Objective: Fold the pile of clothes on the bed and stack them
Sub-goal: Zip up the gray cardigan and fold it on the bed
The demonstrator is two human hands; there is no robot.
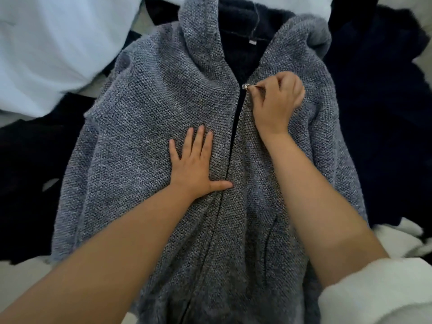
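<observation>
Centrally, a grey knitted zip hoodie (149, 127) lies flat on the bed, over dark navy clothes (378, 118). At 10 o'clock lies pale blue fabric (53, 43). Left hand (196, 164) presses spread; right hand (278, 99) pinches the metal zipper pull (249, 86).

I can't read any text, brand, no. or sign from my feed. Only candidate is a small pale tag (252, 42) sewn at the inside neck of the grey knit hoodie (145, 141), on the dark lining; it's too small and blurred for me to make out any print. Zipper pull (248, 86) shows no legible marking either.
</observation>
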